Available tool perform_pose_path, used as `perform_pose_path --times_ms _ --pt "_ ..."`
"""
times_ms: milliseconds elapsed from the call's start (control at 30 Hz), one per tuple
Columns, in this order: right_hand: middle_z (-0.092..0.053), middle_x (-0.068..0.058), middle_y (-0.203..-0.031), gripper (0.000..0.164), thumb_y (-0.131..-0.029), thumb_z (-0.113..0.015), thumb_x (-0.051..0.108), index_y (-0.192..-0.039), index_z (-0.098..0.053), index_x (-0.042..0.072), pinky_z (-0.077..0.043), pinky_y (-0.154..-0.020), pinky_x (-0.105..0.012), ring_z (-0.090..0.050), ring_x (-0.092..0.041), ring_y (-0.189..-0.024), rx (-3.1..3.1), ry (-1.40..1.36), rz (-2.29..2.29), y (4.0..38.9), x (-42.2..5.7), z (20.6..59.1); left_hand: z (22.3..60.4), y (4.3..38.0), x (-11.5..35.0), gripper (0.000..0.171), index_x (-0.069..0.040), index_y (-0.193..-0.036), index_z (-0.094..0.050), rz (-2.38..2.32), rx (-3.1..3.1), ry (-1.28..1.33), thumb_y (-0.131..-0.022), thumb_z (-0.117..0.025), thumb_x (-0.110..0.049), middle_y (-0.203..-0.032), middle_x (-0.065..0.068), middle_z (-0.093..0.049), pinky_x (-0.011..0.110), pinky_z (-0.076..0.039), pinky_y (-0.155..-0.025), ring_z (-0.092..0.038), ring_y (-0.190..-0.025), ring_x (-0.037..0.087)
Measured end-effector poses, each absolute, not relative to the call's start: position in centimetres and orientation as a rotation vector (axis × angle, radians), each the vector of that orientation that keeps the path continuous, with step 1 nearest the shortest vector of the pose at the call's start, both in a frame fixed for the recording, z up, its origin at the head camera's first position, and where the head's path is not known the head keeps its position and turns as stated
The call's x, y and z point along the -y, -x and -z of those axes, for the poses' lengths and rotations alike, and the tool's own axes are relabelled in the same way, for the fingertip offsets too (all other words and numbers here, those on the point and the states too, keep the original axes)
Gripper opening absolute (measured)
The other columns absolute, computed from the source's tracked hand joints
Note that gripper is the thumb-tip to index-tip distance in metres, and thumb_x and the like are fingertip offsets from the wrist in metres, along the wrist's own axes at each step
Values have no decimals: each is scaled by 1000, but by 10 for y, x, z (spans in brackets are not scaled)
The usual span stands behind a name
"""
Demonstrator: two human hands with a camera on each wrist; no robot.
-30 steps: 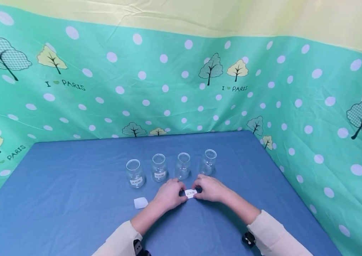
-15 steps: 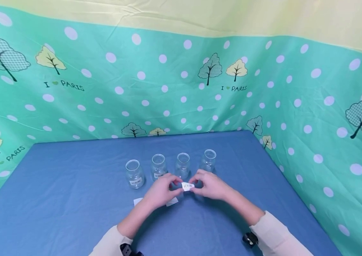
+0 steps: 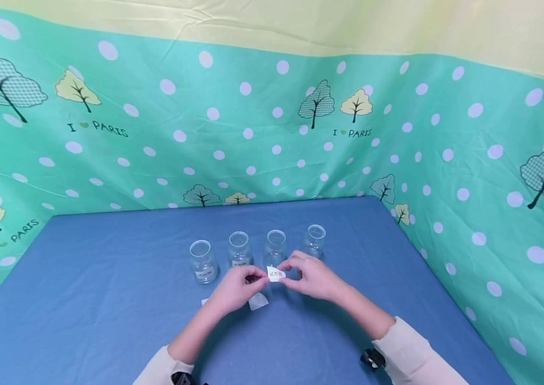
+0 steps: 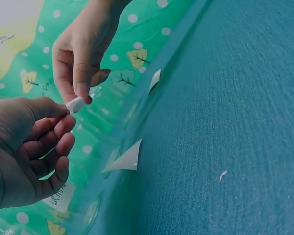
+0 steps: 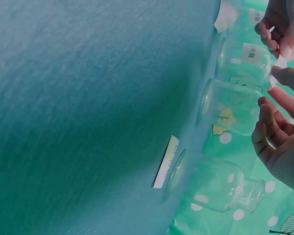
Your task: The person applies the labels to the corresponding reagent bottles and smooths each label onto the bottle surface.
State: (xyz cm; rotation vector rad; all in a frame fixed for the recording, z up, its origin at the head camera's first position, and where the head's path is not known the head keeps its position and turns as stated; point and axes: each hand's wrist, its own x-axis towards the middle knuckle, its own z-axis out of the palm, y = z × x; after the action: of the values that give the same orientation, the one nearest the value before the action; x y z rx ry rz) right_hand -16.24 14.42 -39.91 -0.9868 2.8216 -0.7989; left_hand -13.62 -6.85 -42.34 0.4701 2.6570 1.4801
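Observation:
A small white label point(image 3: 276, 274) with handwritten characters is pinched between both hands in front of the third jar point(image 3: 276, 247) from the left. My left hand point(image 3: 236, 291) holds its left edge between thumb and fingertips; my right hand point(image 3: 312, 276) pinches the right edge. In the left wrist view, the label point(image 4: 75, 104) appears bent, with the left hand point(image 4: 32, 147) below and the right hand point(image 4: 83, 54) above. White labels sit on the first jar point(image 3: 201, 256) and the second jar point(image 3: 239, 243). The fourth jar point(image 3: 314, 243) is partly hidden behind the right hand.
White paper pieces point(image 3: 258, 301) lie on the blue cloth point(image 3: 108, 299) beside the left hand, one partly under the forearm. Another paper strip point(image 5: 166, 162) with writing lies before the fourth jar, in the right wrist view. A polka-dot curtain point(image 3: 272, 133) surrounds the table.
Both hands have raised the label off the cloth and shifted it slightly left, towards the third jar. A white paper piece that the left hand covered now shows.

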Motion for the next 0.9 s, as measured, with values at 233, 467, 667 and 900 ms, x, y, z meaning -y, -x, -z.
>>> perform_pose_path --times_ms 233,467,667,900 --pt "-58 2 -91 24 -82 -71 29 -104 -69 19 -39 -53 -15 -40 0 -57 -2956 1030 890 158 -140 398 423 136 70 9 -12 -90 -70 -1562 -2643 -326 -86 -66 -18 -82 -1 -67 19 -48 -64 -56 -71 8" --pt "-57 4 -85 14 -83 -71 26 -96 -71 21 -40 -55 -13 -41 2 -59 -2948 1165 956 157 -134 399 422 136 71 11 -12 -91 -70 -1610 -2596 -353 -87 -65 -20 -83 0 -68 20 -48 -62 -56 -70 7" --pt "-58 5 -83 12 -81 -73 24 -93 -72 19 -41 -54 -13 -43 1 -58 -2928 1179 1017 156 -130 402 421 135 73 14 -12 -95 -69 -1588 -2568 -428 -89 -63 -24 -82 3 -66 20 -46 -61 -54 -68 8" --pt "-61 3 -83 10 -83 -71 22 -92 -73 19 -40 -54 -13 -48 -6 -58 -2897 1208 1081 157 -126 406 419 135 75 15 -11 -96 -68 -1594 -2522 -426 -91 -60 -22 -82 14 -65 21 -46 -61 -56 -69 11"
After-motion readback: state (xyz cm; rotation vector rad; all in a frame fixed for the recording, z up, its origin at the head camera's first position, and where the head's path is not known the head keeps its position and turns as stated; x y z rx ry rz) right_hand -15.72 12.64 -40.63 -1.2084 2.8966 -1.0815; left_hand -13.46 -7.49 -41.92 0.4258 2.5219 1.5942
